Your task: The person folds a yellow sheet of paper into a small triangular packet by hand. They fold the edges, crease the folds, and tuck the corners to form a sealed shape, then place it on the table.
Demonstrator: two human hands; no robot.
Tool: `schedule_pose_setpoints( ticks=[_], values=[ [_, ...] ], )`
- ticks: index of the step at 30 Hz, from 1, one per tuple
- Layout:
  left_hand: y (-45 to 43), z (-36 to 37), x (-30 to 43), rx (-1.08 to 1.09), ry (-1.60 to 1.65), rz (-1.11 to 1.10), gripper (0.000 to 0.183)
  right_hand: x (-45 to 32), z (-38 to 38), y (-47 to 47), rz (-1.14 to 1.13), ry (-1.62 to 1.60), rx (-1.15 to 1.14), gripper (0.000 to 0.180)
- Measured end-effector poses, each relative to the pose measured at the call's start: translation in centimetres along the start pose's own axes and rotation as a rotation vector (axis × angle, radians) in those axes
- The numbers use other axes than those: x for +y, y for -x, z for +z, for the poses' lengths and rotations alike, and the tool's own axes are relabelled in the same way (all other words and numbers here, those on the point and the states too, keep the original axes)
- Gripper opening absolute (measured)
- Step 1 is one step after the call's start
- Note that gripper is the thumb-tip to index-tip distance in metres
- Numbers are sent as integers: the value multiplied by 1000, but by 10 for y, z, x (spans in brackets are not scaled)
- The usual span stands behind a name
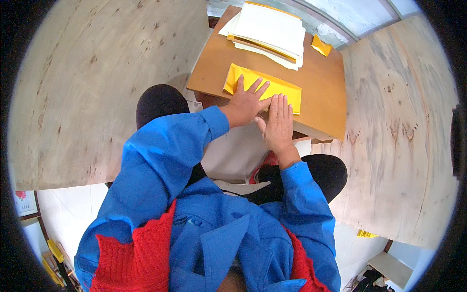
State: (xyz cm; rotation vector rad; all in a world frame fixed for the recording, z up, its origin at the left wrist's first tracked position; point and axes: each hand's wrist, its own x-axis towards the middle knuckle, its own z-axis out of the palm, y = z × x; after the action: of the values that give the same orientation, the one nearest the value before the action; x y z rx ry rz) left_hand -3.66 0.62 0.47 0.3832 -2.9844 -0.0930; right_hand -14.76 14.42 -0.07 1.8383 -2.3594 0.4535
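Note:
A flat yellow paper piece, long and narrow like a folded sheet or envelope, lies along the front edge of a small brown wooden table. My left hand rests palm down on its left half, fingers spread. Flat against its front edge, right of the middle, is my right hand, with the fingers straight and side by side and the thumb apart. The two hands meet near the tip of my left thumb. Part of the paper's front edge is hidden under them. Neither hand grips anything.
Behind the yellow piece lies a stack of white sheets with yellow edges showing. A small folded yellow piece sits at the back right corner. Large plywood boards flank the table, with another plywood surface on the right.

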Motion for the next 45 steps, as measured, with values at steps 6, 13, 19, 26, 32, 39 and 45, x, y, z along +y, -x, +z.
schedule_pose_setpoints(
  ticks=[6,13,19,26,32,39,45],
  values=[
    [2,-1,0,54,20,-35,101,-5,-11,5,0,153,-112,83],
    [1,-5,2,13,-27,-25,106,9,-1,9,-52,251,-33,75],
    [4,-6,3,59,-4,6,101,37,-7,33,53,264,17,66],
    [15,1,-13,37,-11,-76,99,39,0,37,115,240,69,66],
    [44,-3,-36,52,-19,-260,94,39,1,36,112,191,125,67],
    [33,-17,-51,19,101,-392,79,43,-10,24,76,-83,270,30],
    [11,-12,-51,155,-39,-256,62,7,-13,3,-196,-61,427,20]
  ],
)
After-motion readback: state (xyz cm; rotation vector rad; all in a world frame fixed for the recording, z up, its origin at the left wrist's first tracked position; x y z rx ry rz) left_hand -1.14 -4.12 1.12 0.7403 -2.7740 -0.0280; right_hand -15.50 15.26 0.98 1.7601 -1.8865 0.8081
